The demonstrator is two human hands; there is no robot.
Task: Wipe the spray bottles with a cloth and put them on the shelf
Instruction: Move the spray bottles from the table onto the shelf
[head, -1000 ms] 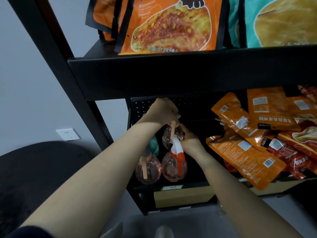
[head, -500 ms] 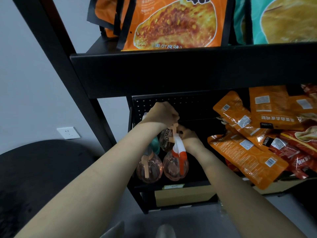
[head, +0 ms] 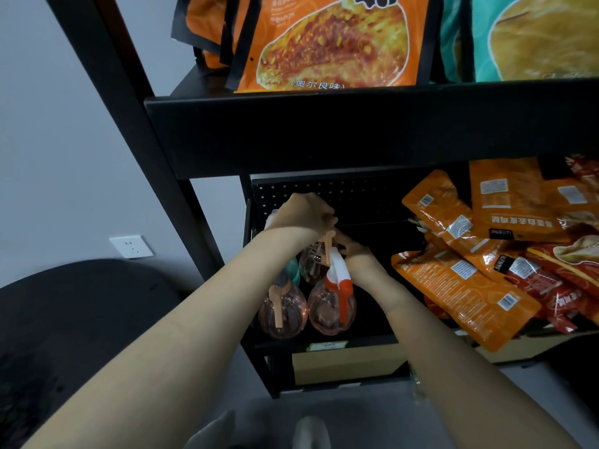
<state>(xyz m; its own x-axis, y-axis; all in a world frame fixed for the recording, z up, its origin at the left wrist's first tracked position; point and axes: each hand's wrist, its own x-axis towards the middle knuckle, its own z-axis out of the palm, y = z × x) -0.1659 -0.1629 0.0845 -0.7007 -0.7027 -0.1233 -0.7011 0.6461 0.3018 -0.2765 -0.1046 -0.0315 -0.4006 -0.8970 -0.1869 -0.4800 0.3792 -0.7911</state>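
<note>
Several clear pink spray bottles stand at the left end of the lower black shelf [head: 324,343]. One with a peach trigger [head: 283,311] is at the front left, and one with a white and red head [head: 330,311] is beside it. My left hand [head: 304,215] grips the head of a rear pink bottle [head: 312,262] from above, its peach trigger hanging below my fingers. My right hand [head: 353,249] holds the same bottle from the right, partly hidden behind the white head. A teal bottle [head: 294,268] shows behind my left forearm. No cloth is visible.
Orange and red snack packets [head: 463,286] are piled on the right of the same shelf. Large snack bags [head: 324,43] stand on the upper shelf, whose black front edge [head: 356,128] overhangs my hands. A perforated back panel [head: 356,196] is behind. A dark round seat [head: 81,319] is at the left.
Both hands stay on the rear bottle and have shifted only slightly; the front bottles have not moved.
</note>
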